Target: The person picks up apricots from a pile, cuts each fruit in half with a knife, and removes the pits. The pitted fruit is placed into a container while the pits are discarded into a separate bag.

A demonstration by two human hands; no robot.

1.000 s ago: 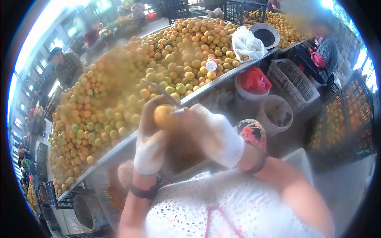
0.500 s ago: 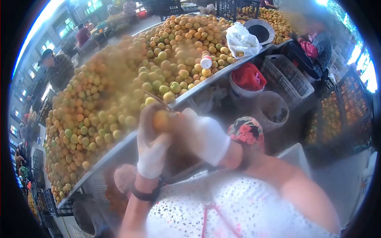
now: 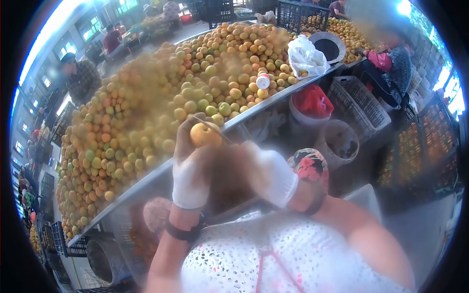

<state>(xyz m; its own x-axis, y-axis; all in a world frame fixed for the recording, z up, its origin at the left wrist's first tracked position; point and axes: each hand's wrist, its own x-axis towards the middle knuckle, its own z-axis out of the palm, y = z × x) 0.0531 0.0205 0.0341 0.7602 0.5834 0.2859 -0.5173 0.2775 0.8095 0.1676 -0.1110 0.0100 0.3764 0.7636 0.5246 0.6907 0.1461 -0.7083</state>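
Observation:
My left hand, in a white glove, is closed around a yellow-orange apricot, fingers behind it. My right hand, gloved too, is closed just to the right of the fruit. From it a thin knife blade runs up and left across the top of the apricot; its handle is hidden and the area between the hands is blurred. Just beyond my hands, a large heap of apricots, orange to green, fills a metal-edged table.
On the heap lie a red-and-white container and a white plastic bag. A bucket with red cloth, another bucket and a pale crate stand right of the table. People are around it.
The apricot has turned and risen slightly in my left hand, showing more of its surface. The blade now crosses its top instead of pointing beyond it. My right hand has shifted right and down.

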